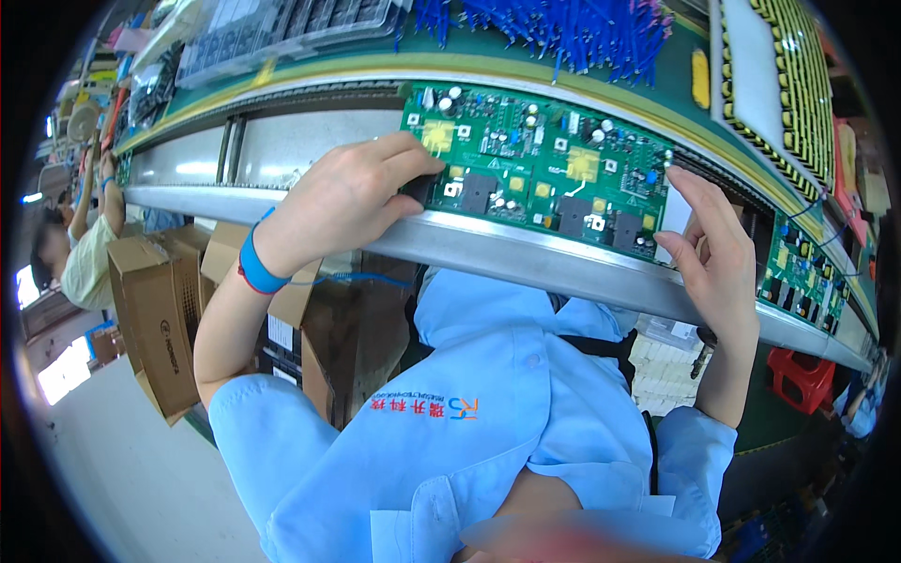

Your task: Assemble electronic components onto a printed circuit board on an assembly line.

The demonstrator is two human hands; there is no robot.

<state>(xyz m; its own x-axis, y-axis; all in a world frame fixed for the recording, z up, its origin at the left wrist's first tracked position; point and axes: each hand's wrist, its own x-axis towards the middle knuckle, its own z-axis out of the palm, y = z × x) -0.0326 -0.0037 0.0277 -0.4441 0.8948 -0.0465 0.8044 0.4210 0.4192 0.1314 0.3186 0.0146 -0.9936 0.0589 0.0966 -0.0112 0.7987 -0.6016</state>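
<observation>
A green circuit board (526, 178) lies across the conveyor rails in front of me, carrying yellow patches, black blocks and small upright capacitors. At its left end, my left hand (352, 188) has bent fingers and thumb closed at the edge; the fingertips partly hide that corner. My right hand (709, 244) holds the opposite end, its forefinger and thumb spread along the short edge. Both hands steady the one board between them. A blue wrist strap (255, 263) circles my left wrist, and a blue cord trails from it.
Beyond the conveyor lie blue wires (572, 33) and a clear plastic tray (291, 38). More green boards (802, 272) sit on the line at right. The metal rail (526, 251) runs along the near side. Cardboard boxes (155, 319) and a red stool (800, 377) stand below. A co-worker (89, 253) is at far left.
</observation>
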